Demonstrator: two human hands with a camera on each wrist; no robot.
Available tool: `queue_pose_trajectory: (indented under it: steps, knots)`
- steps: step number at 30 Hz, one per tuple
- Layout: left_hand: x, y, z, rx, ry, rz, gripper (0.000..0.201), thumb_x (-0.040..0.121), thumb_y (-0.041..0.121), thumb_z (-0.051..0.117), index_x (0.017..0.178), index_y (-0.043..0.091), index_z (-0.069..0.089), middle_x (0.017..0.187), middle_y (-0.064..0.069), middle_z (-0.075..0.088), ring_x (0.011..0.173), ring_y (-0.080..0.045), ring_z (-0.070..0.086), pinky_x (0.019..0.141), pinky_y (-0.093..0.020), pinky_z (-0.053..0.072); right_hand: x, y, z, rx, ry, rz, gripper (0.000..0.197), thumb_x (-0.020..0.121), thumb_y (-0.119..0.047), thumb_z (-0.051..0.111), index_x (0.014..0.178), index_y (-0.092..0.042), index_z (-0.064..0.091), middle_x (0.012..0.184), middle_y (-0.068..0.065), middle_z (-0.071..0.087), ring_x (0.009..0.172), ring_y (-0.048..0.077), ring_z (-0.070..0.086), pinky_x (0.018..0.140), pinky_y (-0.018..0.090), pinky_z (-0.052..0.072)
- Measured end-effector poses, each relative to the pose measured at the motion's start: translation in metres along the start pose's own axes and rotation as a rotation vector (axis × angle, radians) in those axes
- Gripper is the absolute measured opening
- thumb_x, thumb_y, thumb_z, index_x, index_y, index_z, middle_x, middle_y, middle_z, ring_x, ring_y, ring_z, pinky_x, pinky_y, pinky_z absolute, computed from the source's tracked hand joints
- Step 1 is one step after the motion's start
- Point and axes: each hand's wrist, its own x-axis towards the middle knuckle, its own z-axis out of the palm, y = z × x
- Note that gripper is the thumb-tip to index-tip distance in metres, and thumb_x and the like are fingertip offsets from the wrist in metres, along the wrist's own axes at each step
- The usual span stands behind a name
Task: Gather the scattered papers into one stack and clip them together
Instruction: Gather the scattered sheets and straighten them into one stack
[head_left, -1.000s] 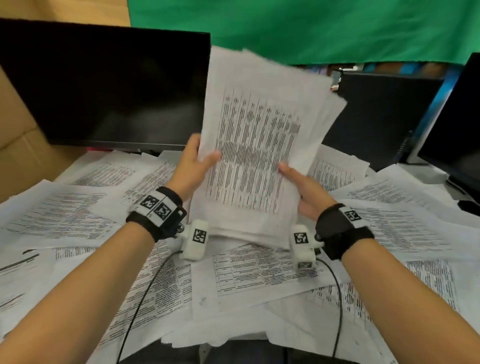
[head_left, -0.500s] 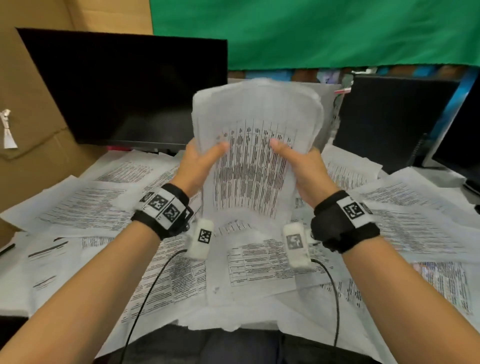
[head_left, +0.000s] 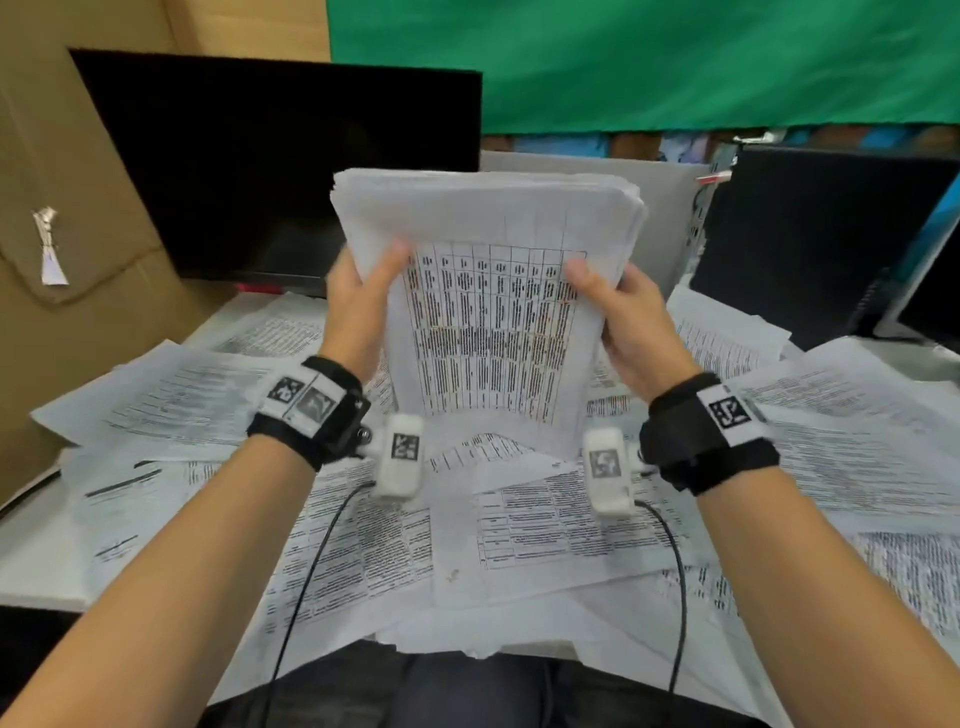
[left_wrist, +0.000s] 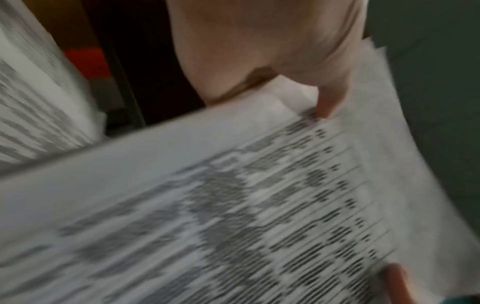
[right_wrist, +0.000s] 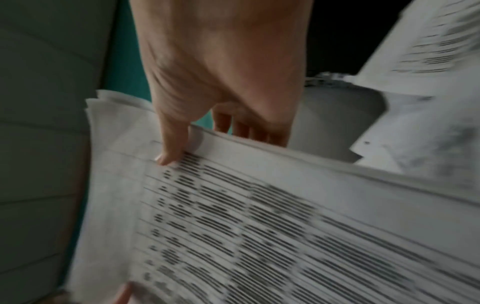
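Holding a thick stack of papers upright between both hands, well above the surface. Left hand clamped on the stack's left edge, thumb pressed on the printed front sheet, fingers hidden behind. Right hand gripping the right edge the same way, thumb on the front, fingers curled round the back. Seen from the left wrist: thumb tip of the left hand pinching the stack of papers, picture blurred. Seen from the right wrist: thumb of the right hand lying on the top sheet of the stack of papers, fingers tucked behind the layered edges. Top edge of the stack fairly even, sheets bowed a little, bottom edge just above the loose sheets. Covering the surface below and to both sides: scattered papers, overlapping, some hanging over the near edge. Standing behind: a dark monitor at the left, another dark screen at the right, a green cloth further back, cardboard at the far left.
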Motion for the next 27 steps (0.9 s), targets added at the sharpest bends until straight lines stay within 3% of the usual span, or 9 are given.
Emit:
queue_pose_trajectory:
  steps: [4,6,8,11,14,18,22,25,27]
  knots:
    - [0.016,0.034,0.018,-0.056,0.027,0.164,0.015,0.078,0.015,0.045,0.092,0.02,0.043,0.088,0.006,0.048,0.079,-0.006,0.048,0.077,-0.023,0.042,0.017,-0.039,0.018,-0.012,0.047,-0.217,0.072,0.069,-0.056,0.079,0.118,-0.006,0.062,0.119,0.009,0.066,0.113,0.025,0.063,0.104,0.046,0.047]
    - [0.023,0.033,0.014,-0.039,0.015,0.18,0.015,0.073,0.02,0.043,0.088,0.021,0.045,0.093,-0.003,0.048,0.085,-0.014,0.047,0.081,-0.033,0.042,0.021,-0.047,0.016,-0.009,-0.003,-0.178,0.069,0.059,-0.064,0.078,0.103,-0.013,0.066,0.11,0.009,0.07,0.11,0.028,0.065,0.101,0.049,0.048]
    - [0.028,0.031,0.01,-0.001,0.016,0.176,0.017,0.077,0.018,0.041,0.092,0.019,0.048,0.099,-0.007,0.05,0.091,-0.016,0.049,0.083,-0.038,0.044,0.024,-0.044,0.008,0.042,-0.048,-0.102,0.075,0.058,-0.062,0.079,0.11,-0.011,0.064,0.121,0.017,0.067,0.117,0.036,0.062,0.103,0.058,0.044]
    - [0.025,0.028,0.017,0.035,-0.033,0.152,0.019,0.087,0.008,0.04,0.097,0.017,0.051,0.096,0.003,0.055,0.087,-0.008,0.052,0.083,-0.029,0.046,0.027,-0.036,0.009,0.015,-0.08,-0.063,0.077,0.062,-0.049,0.082,0.123,-0.005,0.062,0.124,0.014,0.067,0.118,0.028,0.063,0.107,0.05,0.044]
    - [0.024,0.022,0.017,0.033,0.095,0.135,0.013,0.089,0.002,0.041,0.096,0.012,0.046,0.087,0.008,0.05,0.075,-0.002,0.047,0.071,-0.017,0.04,0.023,-0.021,0.006,-0.015,-0.075,0.056,0.082,0.059,-0.043,0.082,0.128,-0.005,0.06,0.117,0.009,0.071,0.11,0.025,0.067,0.103,0.048,0.049]
    - [0.014,-0.006,0.019,0.128,-0.053,0.031,0.037,0.097,0.035,0.049,0.127,0.015,0.05,0.118,0.011,0.058,0.102,0.001,0.055,0.088,-0.017,0.044,0.016,0.017,0.003,-0.083,0.001,0.152,0.084,0.057,-0.058,0.085,0.123,-0.011,0.062,0.115,0.005,0.072,0.108,0.023,0.068,0.104,0.048,0.048]
    - [-0.003,-0.001,0.046,0.146,0.066,0.218,0.026,0.093,0.031,0.059,0.115,0.019,0.054,0.101,0.017,0.061,0.088,0.017,0.057,0.078,-0.003,0.044,0.017,0.004,0.027,-0.042,0.147,-0.027,0.027,0.083,-0.036,0.075,0.102,-0.017,0.07,0.105,0.0,0.074,0.103,0.014,0.07,0.099,0.038,0.052]
    - [-0.003,0.01,0.043,0.019,0.129,0.236,0.031,0.087,0.027,0.066,0.115,0.018,0.056,0.106,0.01,0.064,0.098,0.006,0.061,0.086,-0.014,0.047,0.013,0.004,0.024,-0.063,0.134,-0.068,0.011,0.086,-0.031,0.073,0.093,-0.026,0.066,0.095,-0.013,0.072,0.093,0.0,0.068,0.085,0.016,0.053]
    - [-0.006,0.0,0.025,0.065,-0.029,-0.013,0.043,0.086,0.031,0.067,0.124,0.016,0.055,0.115,0.01,0.062,0.104,0.0,0.058,0.094,-0.023,0.043,0.007,0.029,0.011,-0.147,0.022,0.098,0.039,0.078,-0.037,0.079,0.11,-0.024,0.063,0.108,-0.012,0.071,0.102,0.0,0.065,0.091,0.019,0.052]
